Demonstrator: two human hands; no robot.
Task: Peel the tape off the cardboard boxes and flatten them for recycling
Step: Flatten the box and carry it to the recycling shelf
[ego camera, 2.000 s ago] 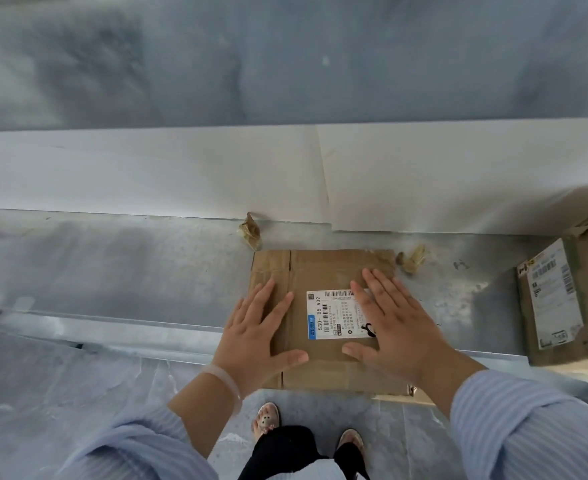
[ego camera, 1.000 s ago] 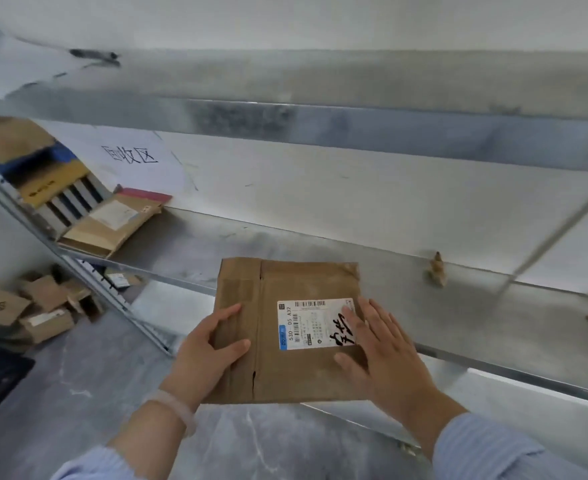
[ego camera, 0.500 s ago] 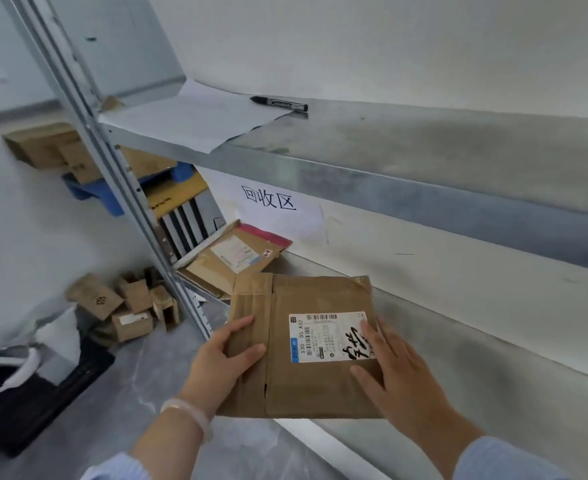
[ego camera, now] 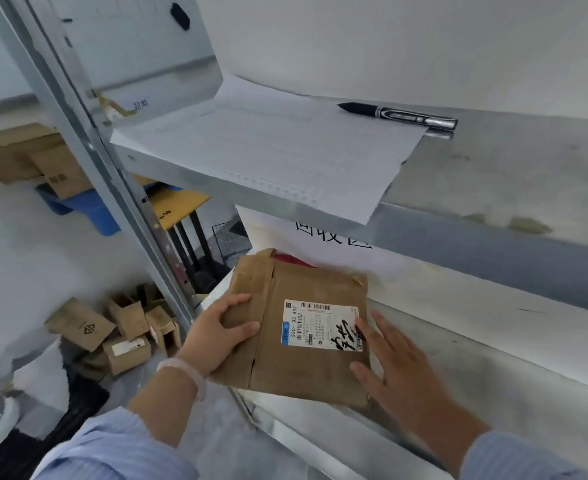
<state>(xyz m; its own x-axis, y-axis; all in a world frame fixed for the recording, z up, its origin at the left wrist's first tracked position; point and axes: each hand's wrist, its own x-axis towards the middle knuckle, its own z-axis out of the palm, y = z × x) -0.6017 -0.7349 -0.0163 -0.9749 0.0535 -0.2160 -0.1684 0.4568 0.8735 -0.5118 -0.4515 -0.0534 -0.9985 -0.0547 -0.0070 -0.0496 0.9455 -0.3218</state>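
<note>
Box: flattened cardboard box [ego camera: 306, 368] (shipping label [ego camera: 320, 325] facing up), over the lower shelf's [ego camera: 493, 368] front edge.
Left hand [ego camera: 216, 336]: grips its left edge.
Right hand [ego camera: 396, 365]: straight fingers lie on its right side.

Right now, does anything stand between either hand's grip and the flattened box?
Nothing visible does. The left-hand grip holds the left edge of the flattened box, and the right-hand grip lies flat on its right part.
</note>
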